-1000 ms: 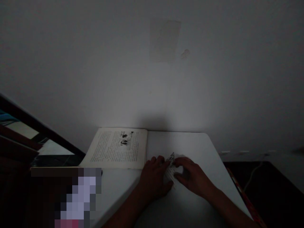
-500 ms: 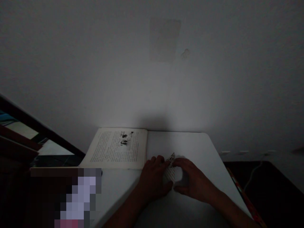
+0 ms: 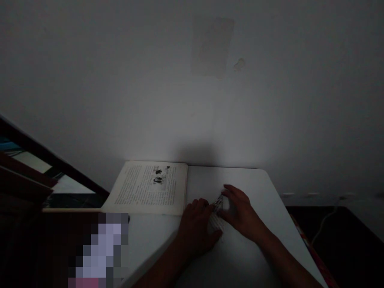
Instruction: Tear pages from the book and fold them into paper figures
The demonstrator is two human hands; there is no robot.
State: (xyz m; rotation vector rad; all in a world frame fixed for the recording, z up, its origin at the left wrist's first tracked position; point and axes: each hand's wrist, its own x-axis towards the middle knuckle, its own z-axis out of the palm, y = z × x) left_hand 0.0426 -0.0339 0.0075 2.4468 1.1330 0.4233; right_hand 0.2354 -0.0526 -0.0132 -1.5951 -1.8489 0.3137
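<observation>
A small folded piece of printed paper [image 3: 216, 222] lies on the white tabletop, partly hidden by my hands. My left hand [image 3: 196, 228] holds it down from the left, its fingers curled at the upper side and its thumb along the lower edge. At the paper's upper right, my right hand [image 3: 241, 212] has its thumb and fingers around the dark patterned tip. The exact contact of the right fingertips is too dark to make out fully.
An open book [image 3: 135, 196] with printed text and a small picture lies at the table's [image 3: 249, 180] back left. Behind stands a grey wall [image 3: 144, 100]. A pale cable [image 3: 322, 224] hangs at the right. A blurred patch [image 3: 99, 248] covers the lower left.
My right hand has moved up along the paper, its thumb rising from the lower corner to near the upper tip. My left hand stays on the paper. The view has shifted slightly.
</observation>
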